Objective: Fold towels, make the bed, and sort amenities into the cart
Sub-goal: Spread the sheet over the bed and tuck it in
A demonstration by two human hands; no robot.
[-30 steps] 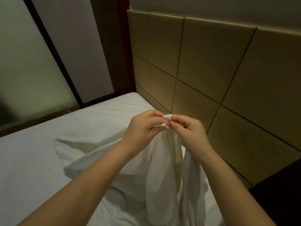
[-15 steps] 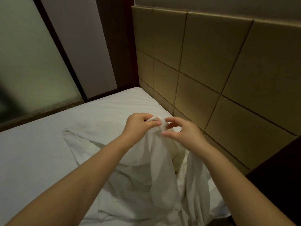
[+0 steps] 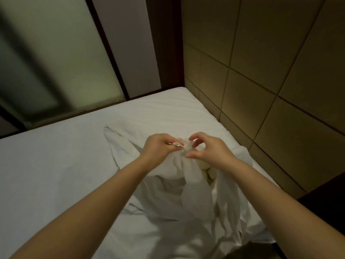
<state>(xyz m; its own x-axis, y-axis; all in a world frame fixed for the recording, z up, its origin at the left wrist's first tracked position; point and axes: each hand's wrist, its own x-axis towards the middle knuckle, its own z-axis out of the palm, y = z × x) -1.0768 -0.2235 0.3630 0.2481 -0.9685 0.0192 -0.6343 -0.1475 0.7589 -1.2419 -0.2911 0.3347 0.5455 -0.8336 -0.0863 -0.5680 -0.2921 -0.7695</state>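
Observation:
A white pillowcase [image 3: 194, 193] lies bunched on the white bed [image 3: 56, 165] near its head end, with one part raised. My left hand [image 3: 158, 146] pinches the raised edge of the cloth between thumb and fingers. My right hand [image 3: 211, 150] is just to the right of it, thumb and forefinger curved and apart; the thumb tip touches the cloth without gripping it. A yellowish pillow [image 3: 206, 168] shows through the opening under my right wrist.
A padded tan headboard [image 3: 261, 71] runs along the right side of the bed. A frosted glass panel [image 3: 46, 62] with a dark frame stands behind the bed. A dark piece of furniture [image 3: 326, 187] sits at the lower right.
Both hands pinched the cloth's edge a second ago. My right hand has since let go and its fingers have spread, and both hands have sunk lower towards the bed.

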